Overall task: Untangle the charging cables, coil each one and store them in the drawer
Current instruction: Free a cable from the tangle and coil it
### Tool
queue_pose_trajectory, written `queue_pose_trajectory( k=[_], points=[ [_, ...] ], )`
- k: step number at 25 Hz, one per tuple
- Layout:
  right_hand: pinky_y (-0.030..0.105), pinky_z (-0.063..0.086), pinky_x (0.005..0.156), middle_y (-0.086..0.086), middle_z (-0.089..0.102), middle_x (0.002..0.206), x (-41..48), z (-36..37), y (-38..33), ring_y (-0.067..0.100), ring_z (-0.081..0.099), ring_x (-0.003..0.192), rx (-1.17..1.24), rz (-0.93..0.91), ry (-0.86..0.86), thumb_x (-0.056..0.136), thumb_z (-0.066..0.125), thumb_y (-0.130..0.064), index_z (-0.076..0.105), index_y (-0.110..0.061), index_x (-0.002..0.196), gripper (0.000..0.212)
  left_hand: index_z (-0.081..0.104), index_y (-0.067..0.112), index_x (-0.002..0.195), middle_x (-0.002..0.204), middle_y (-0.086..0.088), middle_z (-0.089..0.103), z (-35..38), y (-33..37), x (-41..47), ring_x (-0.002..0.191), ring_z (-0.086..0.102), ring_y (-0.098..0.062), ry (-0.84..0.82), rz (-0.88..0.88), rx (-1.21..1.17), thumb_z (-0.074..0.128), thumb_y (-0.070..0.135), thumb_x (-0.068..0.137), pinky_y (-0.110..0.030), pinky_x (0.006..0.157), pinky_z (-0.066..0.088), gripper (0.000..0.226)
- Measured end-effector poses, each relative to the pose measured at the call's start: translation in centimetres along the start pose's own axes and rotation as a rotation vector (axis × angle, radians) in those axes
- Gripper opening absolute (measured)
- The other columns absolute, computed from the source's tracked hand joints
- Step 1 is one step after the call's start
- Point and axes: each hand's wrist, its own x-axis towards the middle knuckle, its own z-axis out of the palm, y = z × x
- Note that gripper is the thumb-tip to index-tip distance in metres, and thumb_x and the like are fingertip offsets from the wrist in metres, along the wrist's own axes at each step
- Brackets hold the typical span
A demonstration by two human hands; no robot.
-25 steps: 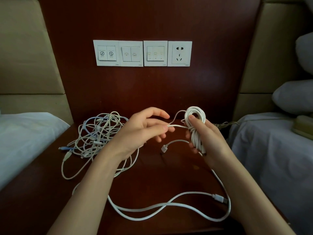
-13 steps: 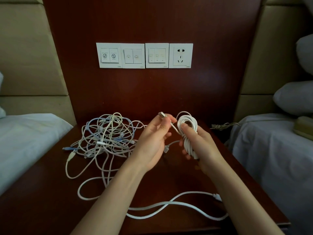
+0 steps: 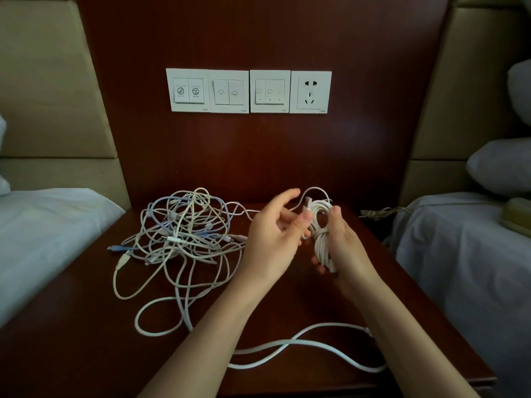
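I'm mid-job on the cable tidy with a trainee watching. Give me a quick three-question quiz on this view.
1. True or false: the coiled white cable lies loose on the bedside table.
2. The tangle of cables lies: A, left of the left hand; B, right of the right hand; C, in a drawer.
3. Fill in: the rightmost wall plate is a power ____.
Key: 1 false, the right hand grips it. 2 A. 3 socket.
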Motion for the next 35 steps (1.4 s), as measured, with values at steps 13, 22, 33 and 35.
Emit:
queue_pose_trajectory(
  k=[13,22,33,35],
  points=[
    [0.021,0.043,0.038,0.004,0.060,0.068,-0.7,0.8,0.4,0.007,0.055,0.044,-0.038,-0.073,-0.047,0.101,0.025,-0.040,0.049,-0.028,0.103,0.027,0.067,0.014,0.077,0.065,0.017,0.049,0.2,-0.7,0.1,0.061,0.052,-0.003,0.103,0.171,0.517,0.062,0.017,0.087,-0.010,0.056,0.036,0.012],
    [0.023,0.041,0.038,0.003,0.060,0.069,-1.1,0.8,0.5,0.008,0.053,0.045,-0.142,-0.215,-0.094,0.101,0.026,-0.038,0.054,-0.022,0.105,0.032,0.047,0.023,0.076,0.061,0.008,0.060,-1.5,0.0,0.8,0.053,0.057,0.000,-0.021,-0.190,0.240,0.069,0.022,0.084,-0.015,0.055,0.042,0.023],
    [0.020,0.042,0.039,-0.005,0.060,0.072,-1.6,1.1,1.5,0.005,0.056,0.050,-0.313,-0.358,-0.113,0.099,0.033,-0.037,0.054,-0.032,0.100,0.022,0.042,0.018,0.072,0.056,0.000,0.053,-2.2,0.0,0.5,0.031,0.044,-0.005,-0.094,-0.323,0.289,0.066,0.023,0.084,-0.020,0.040,0.034,0.028],
    [0.015,0.043,0.046,-0.015,0.062,0.076,-1.6,1.1,1.6,0.001,0.060,0.064,-0.358,-0.406,-0.113,0.098,0.034,-0.038,0.055,-0.038,0.098,0.021,0.041,0.017,0.073,0.058,-0.003,0.052,-2.5,0.0,0.7,0.033,0.042,-0.009,-0.091,-0.377,0.291,0.065,0.024,0.084,-0.022,0.041,0.033,0.027]
  ],
)
